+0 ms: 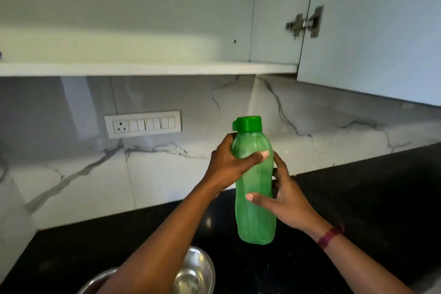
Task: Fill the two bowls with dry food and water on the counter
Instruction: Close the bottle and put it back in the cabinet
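Low on the left, two steel bowls stand on the black table (358,198). The left bowl (95,280) is mostly hidden under the left forearm and cut off by the frame edge. The second bowl (194,270) shows its shiny inside, and its contents are hard to make out. Further right, the green bottle (256,217) stands upright over the table, its long axis near vertical and its cap (248,123) on top. Whether its base touches the table is unclear. The left hand (229,162) closes its grip round the bottle's shoulder, thumb across the front. The right hand (288,200) grips the middle, thumb in front, with a maroon wristband (330,236) on the wrist.
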